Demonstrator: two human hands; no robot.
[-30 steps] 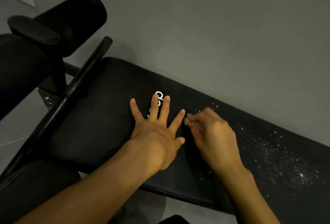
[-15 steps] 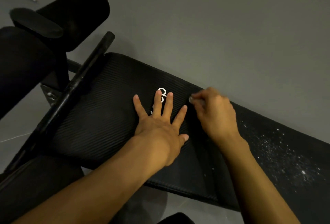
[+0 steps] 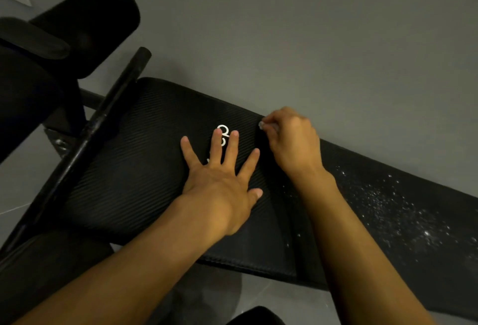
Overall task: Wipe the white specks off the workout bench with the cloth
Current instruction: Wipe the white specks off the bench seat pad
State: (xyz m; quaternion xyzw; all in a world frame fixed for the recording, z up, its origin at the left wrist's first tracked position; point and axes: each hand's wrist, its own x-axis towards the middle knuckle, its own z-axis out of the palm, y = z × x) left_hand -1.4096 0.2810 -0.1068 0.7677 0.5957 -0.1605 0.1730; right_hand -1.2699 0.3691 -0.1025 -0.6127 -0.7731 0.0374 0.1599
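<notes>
A black ribbed workout bench (image 3: pixel 134 169) runs from the left to the lower right. My left hand (image 3: pixel 219 182) lies flat on its pad with fingers spread, partly covering a white logo (image 3: pixel 223 132). My right hand (image 3: pixel 292 141) is closed at the bench's far edge, pinching a small pale cloth (image 3: pixel 262 125); only a tip of it shows past the fingertips. White specks (image 3: pixel 393 210) are scattered over the right part of the pad, to the right of my right forearm.
A black bar (image 3: pixel 103 120) slants along the bench's left end. Black foam rollers (image 3: pixel 88 24) and another dark pad stand at the upper left. A grey wall (image 3: pixel 310 40) lies just beyond the bench's far edge. Grey floor shows below.
My right hand has slid with the cloth away from me, from the middle of the pad to its far edge. My left hand has stayed flat in place.
</notes>
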